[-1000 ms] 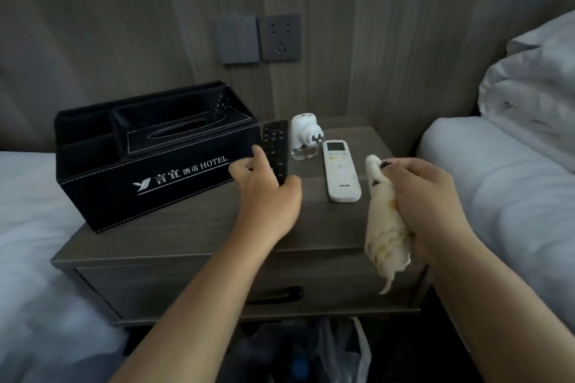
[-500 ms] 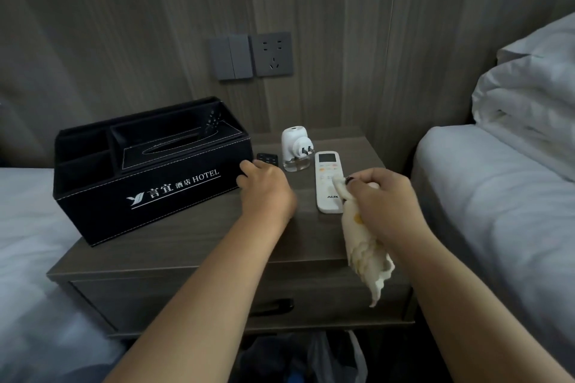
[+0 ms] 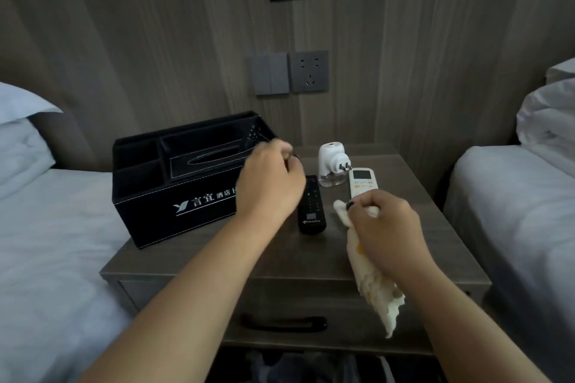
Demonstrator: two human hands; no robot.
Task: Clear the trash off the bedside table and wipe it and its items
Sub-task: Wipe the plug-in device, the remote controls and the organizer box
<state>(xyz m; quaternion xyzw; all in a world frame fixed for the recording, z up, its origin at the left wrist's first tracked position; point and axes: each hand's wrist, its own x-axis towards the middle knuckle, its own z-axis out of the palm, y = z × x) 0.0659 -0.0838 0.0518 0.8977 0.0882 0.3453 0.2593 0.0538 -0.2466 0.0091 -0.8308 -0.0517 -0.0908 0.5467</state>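
My left hand [image 3: 267, 183] hovers blurred above the wooden bedside table [image 3: 217, 258], fingers loosely curled and holding nothing, just left of a black remote [image 3: 312, 208] that lies flat on the top. My right hand [image 3: 385, 233] grips a cream, stained cloth [image 3: 373, 286] and presses its upper end onto the near end of a white remote [image 3: 362, 180]. The rest of the cloth hangs over the table's front edge. A white plug-in device [image 3: 331, 162] stands behind the two remotes.
A black hotel tissue box [image 3: 174, 183] fills the table's left half. White beds flank the table on the left [image 3: 46, 242] and right [image 3: 513, 211]. A drawer handle [image 3: 283, 322] sits below the top, with bags [image 3: 311, 367] underneath. A socket [image 3: 309, 71] is on the wall.
My left hand has let go of the black remote, now flat on the table, and has lifted toward the tissue box. My right hand brought the cloth onto the white remote's near end.
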